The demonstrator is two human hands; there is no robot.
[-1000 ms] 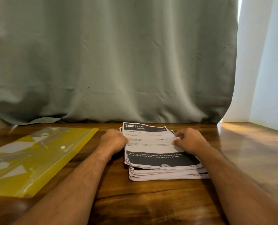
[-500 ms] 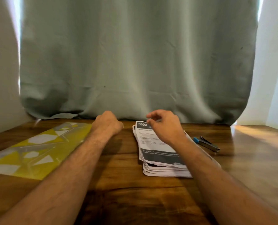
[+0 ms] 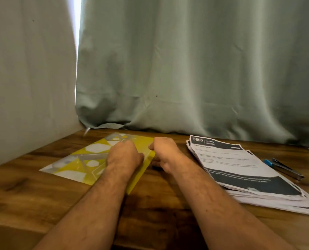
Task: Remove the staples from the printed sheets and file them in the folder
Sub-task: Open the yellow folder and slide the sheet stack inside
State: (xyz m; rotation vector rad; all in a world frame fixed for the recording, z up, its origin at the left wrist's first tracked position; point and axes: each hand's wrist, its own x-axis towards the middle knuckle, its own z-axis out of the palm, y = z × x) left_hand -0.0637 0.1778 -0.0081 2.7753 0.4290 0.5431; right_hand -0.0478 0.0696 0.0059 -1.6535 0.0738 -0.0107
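A yellow plastic folder (image 3: 81, 159) with white and grey shapes lies flat on the wooden table at centre left. My left hand (image 3: 124, 156) rests on the folder's right part, fingers curled. My right hand (image 3: 165, 154) is at the folder's right edge, fingers bent around that edge; whether it grips it I cannot tell. To the right lies a stack of printed sheets (image 3: 240, 168), its top page headed "3800 KITCHEN". Past the stack lies a blue and metal staple remover (image 3: 283, 167). Neither hand touches the sheets.
A grey-green curtain (image 3: 186, 69) hangs along the back of the table (image 3: 159, 213). A pale wall (image 3: 24, 78) closes off the left side. Bare wood shows in front of the folder and between my forearms.
Both hands have left the stack of sheets and moved left to the yellow folder. The view has swung left, so the stack now sits at the right.
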